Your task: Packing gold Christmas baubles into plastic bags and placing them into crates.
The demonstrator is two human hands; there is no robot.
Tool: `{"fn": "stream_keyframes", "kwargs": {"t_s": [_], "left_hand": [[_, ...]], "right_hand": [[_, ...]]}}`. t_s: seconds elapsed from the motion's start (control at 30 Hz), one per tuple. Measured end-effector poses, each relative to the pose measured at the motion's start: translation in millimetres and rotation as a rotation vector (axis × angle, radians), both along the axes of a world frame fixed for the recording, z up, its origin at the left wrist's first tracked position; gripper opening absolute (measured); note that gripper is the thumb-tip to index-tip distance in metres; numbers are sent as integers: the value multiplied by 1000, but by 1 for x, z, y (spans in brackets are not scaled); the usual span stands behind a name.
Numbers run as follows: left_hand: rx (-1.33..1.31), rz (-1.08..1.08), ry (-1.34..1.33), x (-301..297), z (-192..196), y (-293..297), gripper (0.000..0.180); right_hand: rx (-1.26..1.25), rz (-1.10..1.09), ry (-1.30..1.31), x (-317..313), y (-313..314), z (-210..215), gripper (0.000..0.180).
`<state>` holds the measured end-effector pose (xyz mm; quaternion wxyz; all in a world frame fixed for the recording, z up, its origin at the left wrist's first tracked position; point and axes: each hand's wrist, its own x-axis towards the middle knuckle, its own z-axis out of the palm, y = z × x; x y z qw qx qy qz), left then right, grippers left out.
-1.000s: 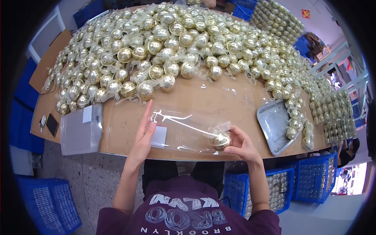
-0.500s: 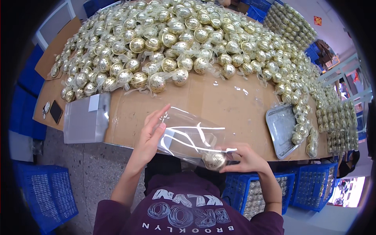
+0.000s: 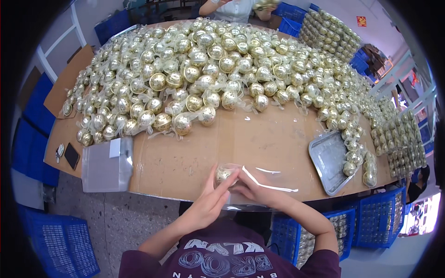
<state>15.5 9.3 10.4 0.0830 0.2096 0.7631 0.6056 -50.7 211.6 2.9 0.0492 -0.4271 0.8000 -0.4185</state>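
Observation:
Near the front edge of the table, a gold ball ornament (image 3: 224,173) with dark speckles sits at the left end of a clear plastic sleeve (image 3: 273,172). My left hand (image 3: 209,204) is closed round the ball's near and left sides, thumb and fingers pressed to it. From the right my right hand (image 3: 254,189) meets it, its bent fingertips at the ball's right side. Shiny plastic stretches beside and about the right wrist; whether that hand is inside the sleeve or under it, I cannot tell.
A large heap of gold balls (image 3: 190,74) with pale ribbons covers the far table. To the right lies a metal tray (image 3: 320,157); to the left, a stack of clear plastic sheets (image 3: 99,171) and a phone (image 3: 71,155). Blue crates (image 3: 60,241) stand below. Opposite sits a person in white (image 3: 234,11).
Both hands have moved away from my body, onto the table edge, and come together. The ball has shifted left and forward; the sleeve now trails to the right. A person shows opposite.

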Motion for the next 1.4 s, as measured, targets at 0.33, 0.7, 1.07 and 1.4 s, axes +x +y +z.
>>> {"fn": "stream_keyframes", "kwargs": {"t_s": [0.33, 0.7, 1.07, 1.4], "left_hand": [[-496, 146, 160, -3, 10, 11, 50], [-473, 216, 60, 4, 16, 17, 52], [-198, 267, -21, 4, 5, 17, 48], [-131, 242, 10, -2, 1, 17, 46]], "right_hand": [[-16, 384, -895, -55, 118, 32, 48], [773, -1077, 521, -245, 221, 26, 69], [-2, -789, 29, -28, 152, 20, 64], [30, -33, -524, 29, 119, 4, 63]]}}
